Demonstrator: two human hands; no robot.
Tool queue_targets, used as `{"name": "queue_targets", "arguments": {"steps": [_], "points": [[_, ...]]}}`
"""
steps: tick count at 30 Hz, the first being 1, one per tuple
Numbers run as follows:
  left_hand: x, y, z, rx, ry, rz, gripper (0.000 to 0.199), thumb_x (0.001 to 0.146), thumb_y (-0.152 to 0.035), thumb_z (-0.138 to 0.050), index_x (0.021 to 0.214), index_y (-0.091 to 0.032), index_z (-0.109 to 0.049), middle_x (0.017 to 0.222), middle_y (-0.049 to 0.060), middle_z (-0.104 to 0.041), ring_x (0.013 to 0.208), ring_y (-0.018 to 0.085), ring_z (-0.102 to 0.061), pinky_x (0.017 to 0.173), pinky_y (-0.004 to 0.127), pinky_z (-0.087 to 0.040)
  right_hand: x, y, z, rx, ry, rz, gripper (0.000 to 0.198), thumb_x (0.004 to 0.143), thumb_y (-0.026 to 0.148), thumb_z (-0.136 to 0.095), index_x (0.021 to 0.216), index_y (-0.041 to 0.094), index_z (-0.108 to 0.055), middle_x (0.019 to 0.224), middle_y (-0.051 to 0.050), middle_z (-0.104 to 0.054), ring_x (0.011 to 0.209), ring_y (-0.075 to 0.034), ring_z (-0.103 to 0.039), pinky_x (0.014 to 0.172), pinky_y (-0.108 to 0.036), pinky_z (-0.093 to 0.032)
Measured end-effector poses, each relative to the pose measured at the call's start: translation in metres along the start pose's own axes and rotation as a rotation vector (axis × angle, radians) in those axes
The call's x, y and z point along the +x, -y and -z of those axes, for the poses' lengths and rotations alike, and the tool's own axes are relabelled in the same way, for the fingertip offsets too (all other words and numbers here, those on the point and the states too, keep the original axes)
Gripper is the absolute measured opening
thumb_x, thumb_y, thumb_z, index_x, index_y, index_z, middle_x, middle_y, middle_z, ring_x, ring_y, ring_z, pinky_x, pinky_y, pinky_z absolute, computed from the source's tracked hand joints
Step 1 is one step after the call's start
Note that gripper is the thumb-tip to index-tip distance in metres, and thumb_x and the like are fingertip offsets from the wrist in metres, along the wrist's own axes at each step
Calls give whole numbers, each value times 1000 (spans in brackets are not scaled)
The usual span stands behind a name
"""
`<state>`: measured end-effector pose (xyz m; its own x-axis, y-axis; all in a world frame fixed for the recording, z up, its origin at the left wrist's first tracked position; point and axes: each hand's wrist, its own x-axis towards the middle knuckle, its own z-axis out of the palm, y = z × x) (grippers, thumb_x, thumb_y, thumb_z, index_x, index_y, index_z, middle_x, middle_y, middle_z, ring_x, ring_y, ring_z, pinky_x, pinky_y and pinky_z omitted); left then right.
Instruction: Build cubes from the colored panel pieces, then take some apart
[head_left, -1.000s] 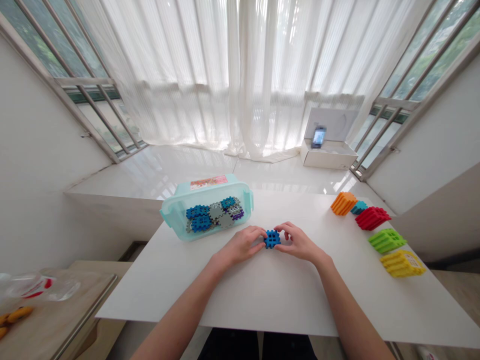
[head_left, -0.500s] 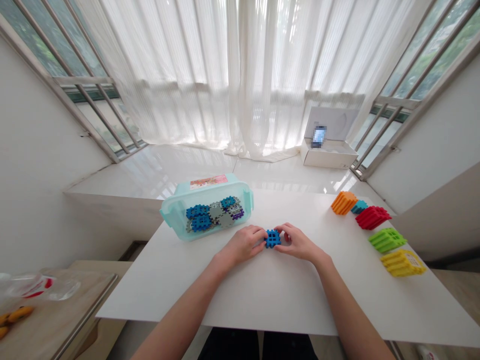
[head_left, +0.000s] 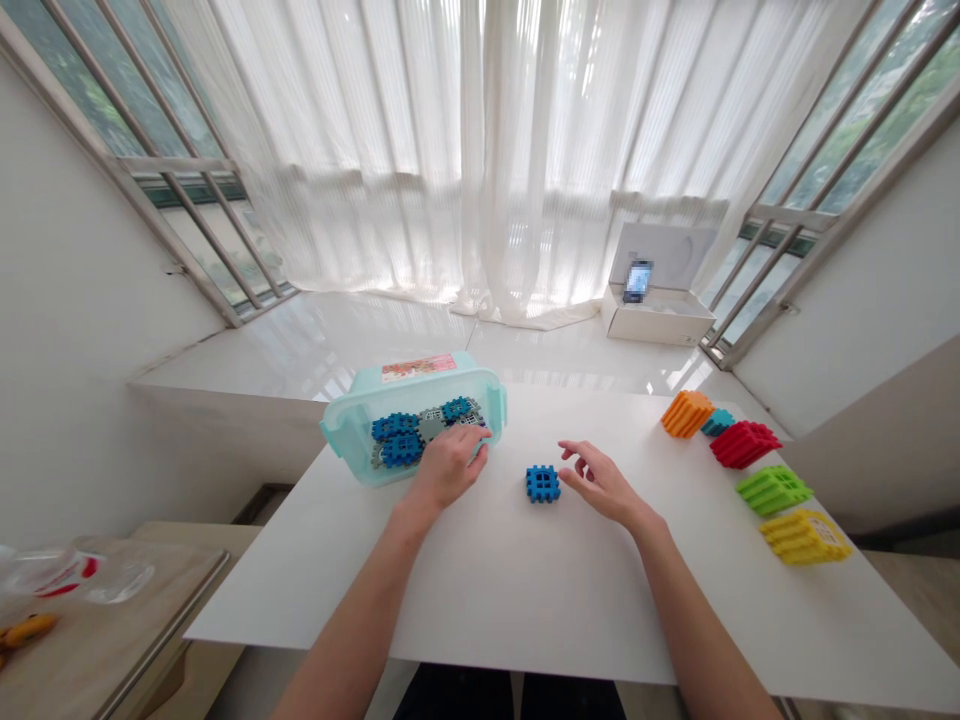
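Note:
A small stack of blue toothed building tiles (head_left: pixel 542 484) with a window pattern lies by itself on the white table. Just to its right is my right hand (head_left: pixel 596 482), fingers apart and holding nothing. My left hand (head_left: pixel 452 465) reaches over the near right rim of a pale turquoise plastic bin (head_left: pixel 352 408), its fingers stretched out and no tile visible in them. Inside the bin lie blue tiles (head_left: pixel 397 447), grey tiles (head_left: pixel 432 424) and white window pieces; the left hand hides part of them.
Along the table's right side stand tile stacks: orange (head_left: pixel 687 414), teal (head_left: pixel 718 421), red (head_left: pixel 745 444), green (head_left: pixel 774 490) and yellow (head_left: pixel 806 537). An open white box (head_left: pixel 656 318) holding a phone sits on the sill. A bottle (head_left: pixel 82 577) lies on a side table at left.
My left hand has let go of the blue tiles and moved left to the bin. My right hand has opened and come slightly away from the tiles, which stay on the table.

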<state>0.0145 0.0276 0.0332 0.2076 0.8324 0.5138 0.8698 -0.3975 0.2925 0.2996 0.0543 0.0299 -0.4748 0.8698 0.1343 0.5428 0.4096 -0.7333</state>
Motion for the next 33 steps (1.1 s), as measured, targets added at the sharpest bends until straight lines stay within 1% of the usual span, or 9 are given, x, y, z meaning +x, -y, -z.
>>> {"name": "queue_targets", "arguments": {"steps": [4, 7, 12, 14, 17, 21, 27, 30, 33], "points": [[3, 20, 13, 202, -171, 281, 20, 92, -23, -49, 98, -20, -67, 96, 7, -72, 92, 24, -65, 79, 33, -50, 1, 1, -2, -45, -81, 38, 40, 97, 51, -42, 121, 23, -57, 104, -6, -63, 72, -16, -56, 69, -33, -50], [1, 31, 22, 326, -213, 449, 23, 89, -22, -50, 103, -18, -68, 100, 10, -71, 99, 28, -62, 84, 37, -49, 0, 2, -4, -139, -108, 74, 36, 98, 49, -41, 116, 23, -60, 100, -5, -64, 67, -14, -54, 70, -33, -49], [-4, 38, 25, 479, -136, 608, 37, 91, -36, -51, 119, -17, -66, 131, 19, -55, 122, 38, -47, 94, 49, -45, -1, 4, -7, -248, -135, 100, 32, 99, 47, -43, 111, 25, -62, 99, -3, -66, 64, -13, -56, 71, -32, -48], [-6, 39, 24, 497, -56, 649, 43, 93, -43, -48, 124, -19, -65, 132, 21, -53, 124, 41, -45, 93, 52, -46, -2, 7, -7, -259, -137, 105, 31, 99, 46, -43, 110, 25, -63, 99, -3, -66, 64, -13, -57, 71, -31, -48], [-6, 40, 22, 492, 51, 683, 47, 93, -49, -45, 124, -21, -67, 120, 22, -59, 123, 41, -45, 93, 51, -46, -2, 11, -7, -245, -130, 121, 30, 99, 45, -44, 107, 25, -64, 101, -4, -67, 69, -14, -60, 69, -30, -48], [-6, 40, 18, 521, 34, 645, 49, 93, -48, -43, 117, -15, -71, 124, 22, -59, 124, 41, -45, 98, 51, -42, -3, 15, -8, -235, -126, 131, 29, 99, 44, -44, 105, 25, -65, 101, -3, -68, 70, -14, -61, 67, -29, -48], [-3, 35, 15, 492, -195, 495, 46, 91, -41, -48, 118, -9, -66, 129, 20, -60, 124, 39, -46, 100, 53, -39, -3, 14, -10, -266, -157, 154, 28, 99, 43, -45, 103, 25, -65, 100, -3, -68, 66, -14, -60, 68, -29, -48], [0, 33, 18, 399, -347, 407, 35, 92, -32, -49, 115, -13, -66, 121, 17, -64, 115, 35, -55, 97, 50, -43, -3, 12, -11, -293, -178, 177, 26, 98, 42, -47, 103, 25, -66, 97, -3, -68, 66, -14, -59, 67, -29, -48], [3, 25, 16, 157, -429, 219, 25, 94, -22, -44, 103, -18, -67, 111, 12, -67, 106, 27, -62, 94, 41, -48, -2, 10, -12, -329, -211, 192, 24, 98, 41, -48, 102, 24, -65, 95, -2, -67, 60, -12, -56, 66, -28, -47]]}}
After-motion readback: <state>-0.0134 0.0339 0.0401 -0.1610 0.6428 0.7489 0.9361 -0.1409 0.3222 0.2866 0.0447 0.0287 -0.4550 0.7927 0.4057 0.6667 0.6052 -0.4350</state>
